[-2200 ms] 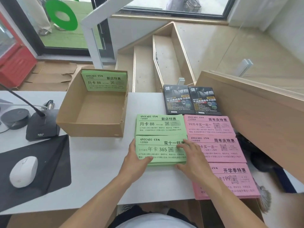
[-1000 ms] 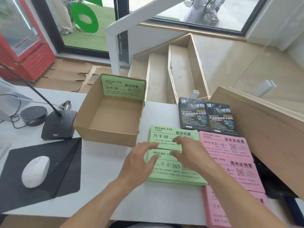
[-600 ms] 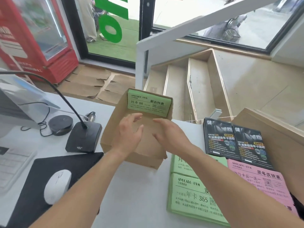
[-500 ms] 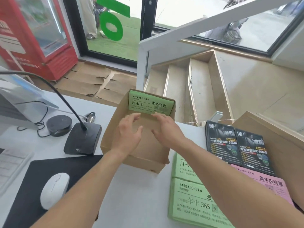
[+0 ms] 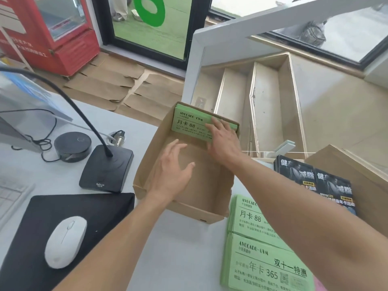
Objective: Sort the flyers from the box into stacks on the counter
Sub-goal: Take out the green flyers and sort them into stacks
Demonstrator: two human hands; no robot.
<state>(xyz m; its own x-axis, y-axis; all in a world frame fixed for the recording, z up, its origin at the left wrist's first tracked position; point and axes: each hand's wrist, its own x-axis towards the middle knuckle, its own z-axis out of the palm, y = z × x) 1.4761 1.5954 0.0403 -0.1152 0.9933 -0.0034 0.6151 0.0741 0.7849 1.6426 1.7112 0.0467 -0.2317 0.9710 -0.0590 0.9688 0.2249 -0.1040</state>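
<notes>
Head view — right hand [image 5: 222,141] grip flat on boxed flyers [image 5: 189,124]; left hand [image 5: 172,173] wide.

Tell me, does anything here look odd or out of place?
One thing: the last green flyers stand on edge against the far wall of the cardboard box, not flat like the green stacks on the counter. The right hand touches them; the left hand hovers open inside. No spills or damage show.
</notes>
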